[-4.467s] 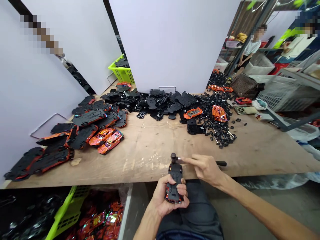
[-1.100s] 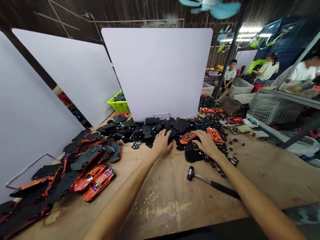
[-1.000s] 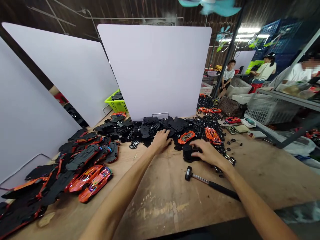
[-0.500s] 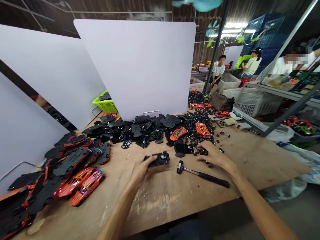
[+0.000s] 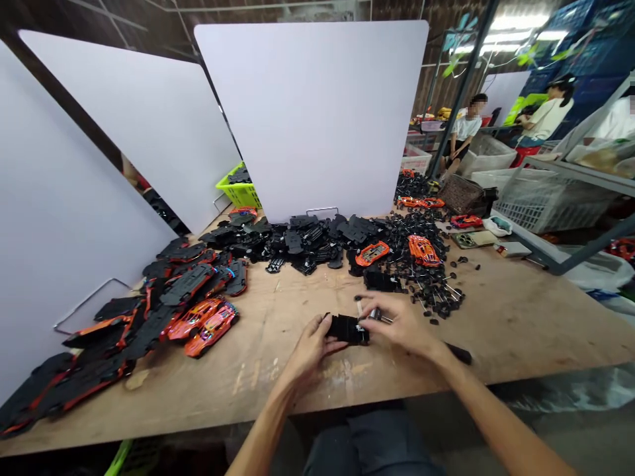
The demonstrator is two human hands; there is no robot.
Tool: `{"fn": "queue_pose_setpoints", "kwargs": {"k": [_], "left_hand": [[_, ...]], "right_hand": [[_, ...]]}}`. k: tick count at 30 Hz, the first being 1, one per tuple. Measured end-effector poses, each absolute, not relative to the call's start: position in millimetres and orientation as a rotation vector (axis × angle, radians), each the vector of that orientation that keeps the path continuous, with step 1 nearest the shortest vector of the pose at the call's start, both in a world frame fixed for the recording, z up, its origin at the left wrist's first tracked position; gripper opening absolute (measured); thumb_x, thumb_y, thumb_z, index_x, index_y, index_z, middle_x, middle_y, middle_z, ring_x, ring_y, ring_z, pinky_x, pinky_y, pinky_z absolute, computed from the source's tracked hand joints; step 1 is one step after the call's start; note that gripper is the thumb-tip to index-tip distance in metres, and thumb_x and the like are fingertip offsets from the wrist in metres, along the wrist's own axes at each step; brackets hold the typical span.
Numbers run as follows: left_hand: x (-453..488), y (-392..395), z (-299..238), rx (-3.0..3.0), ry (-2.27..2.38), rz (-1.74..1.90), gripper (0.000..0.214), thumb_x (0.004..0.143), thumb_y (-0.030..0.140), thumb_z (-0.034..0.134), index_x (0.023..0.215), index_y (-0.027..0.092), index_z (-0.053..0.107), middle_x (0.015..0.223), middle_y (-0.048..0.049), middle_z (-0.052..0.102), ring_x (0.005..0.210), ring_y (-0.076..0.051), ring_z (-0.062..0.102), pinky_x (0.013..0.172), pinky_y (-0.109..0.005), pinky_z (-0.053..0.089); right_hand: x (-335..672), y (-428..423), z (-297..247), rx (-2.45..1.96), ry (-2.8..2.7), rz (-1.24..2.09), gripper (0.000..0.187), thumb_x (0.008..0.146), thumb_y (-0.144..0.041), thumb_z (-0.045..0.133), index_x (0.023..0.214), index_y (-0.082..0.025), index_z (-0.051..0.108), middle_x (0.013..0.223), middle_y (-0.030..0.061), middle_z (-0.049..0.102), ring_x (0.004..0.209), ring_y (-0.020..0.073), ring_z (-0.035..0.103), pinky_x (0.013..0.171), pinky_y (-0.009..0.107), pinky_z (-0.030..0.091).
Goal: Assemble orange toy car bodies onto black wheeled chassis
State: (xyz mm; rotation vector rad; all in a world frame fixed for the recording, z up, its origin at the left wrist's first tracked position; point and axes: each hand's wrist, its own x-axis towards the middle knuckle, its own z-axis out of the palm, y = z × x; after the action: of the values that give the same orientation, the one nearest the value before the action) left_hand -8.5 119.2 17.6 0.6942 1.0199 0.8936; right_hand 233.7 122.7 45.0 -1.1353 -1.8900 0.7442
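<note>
A black toy car base [image 5: 348, 329] was held just above the near part of the wooden table [image 5: 292, 291], its flat length running left to right. The left hand [image 5: 308, 342] pinched its left end between thumb and fingers. At its right end, the thumb and forefinger of the right hand [image 5: 404, 324] were closed on a thin axle [image 5: 360, 308] with a small black wheel; the hand hid whether the axle was seated in the base. The right hand's other fingers were bent, and a hammer [image 5: 460, 354] lay partly hidden behind that hand, its dark handle showing past the wrist.

Beyond the hands, another black base [image 5: 381, 281] lay beside a heap of wheels and axles [image 5: 439, 291]. An orange car shell [image 5: 373, 253] lay near it, and a pile of black bases [image 5: 297, 241] stretched leftward below a white board [image 5: 312, 119]. To the left, two orange cars [image 5: 211, 327] rested wheels down beside a row of upturned cars [image 5: 186, 287].
</note>
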Motion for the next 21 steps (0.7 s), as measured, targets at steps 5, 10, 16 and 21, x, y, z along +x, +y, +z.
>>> {"fn": "queue_pose_setpoints", "kwargs": {"k": [5,10,16,21], "left_hand": [[-12.6,105.5,13.0,0.737,1.169,0.948,0.046,0.087,0.053,0.076,0.113,0.018,0.063,0.116,-0.0109,0.073,0.100,-0.025,0.075,0.082,-0.037,0.066],[-21.3,110.1,2.0,0.748,1.305,0.995,0.047,0.082,0.042,0.084,0.117,0.019,0.062,0.120,-0.0127,0.073,0.115,-0.028,0.072,0.083,-0.030,0.065],[-24.8,117.6,5.4,0.628,1.091,0.996,0.042,0.079,0.038,0.088,0.103,0.017,0.061,0.110,-0.0104,0.073,0.105,-0.027,0.075,0.090,-0.044,0.067],[-25.3,121.9,2.1,0.556,1.148,1.032,0.054,0.074,0.034,0.092,0.114,0.018,0.060,0.125,-0.0119,0.071,0.112,-0.031,0.074,0.086,-0.045,0.069]], "right_hand": [[160.4,104.7,20.9,-1.060,-1.886,0.794,0.052,0.082,-0.026,0.086,0.128,-0.021,0.062,0.125,0.0101,0.072,0.117,0.0251,0.069,0.104,0.041,0.054],[158.4,109.1,15.3,-1.076,-2.051,0.691,0.084,0.081,-0.030,0.088,0.153,-0.022,0.045,0.146,0.0155,0.062,0.136,0.0287,0.059,0.115,0.046,0.048],[237.7,209.2,49.8,-1.229,-2.007,0.380,0.033,0.097,-0.012,0.060,0.127,-0.023,0.070,0.130,0.0121,0.072,0.126,0.0264,0.063,0.115,0.049,0.044],[290.4,281.7,68.2,-1.271,-2.029,0.362,0.017,0.086,-0.010,0.072,0.097,-0.020,0.078,0.102,0.0089,0.080,0.104,0.0251,0.070,0.105,0.043,0.050]]}}
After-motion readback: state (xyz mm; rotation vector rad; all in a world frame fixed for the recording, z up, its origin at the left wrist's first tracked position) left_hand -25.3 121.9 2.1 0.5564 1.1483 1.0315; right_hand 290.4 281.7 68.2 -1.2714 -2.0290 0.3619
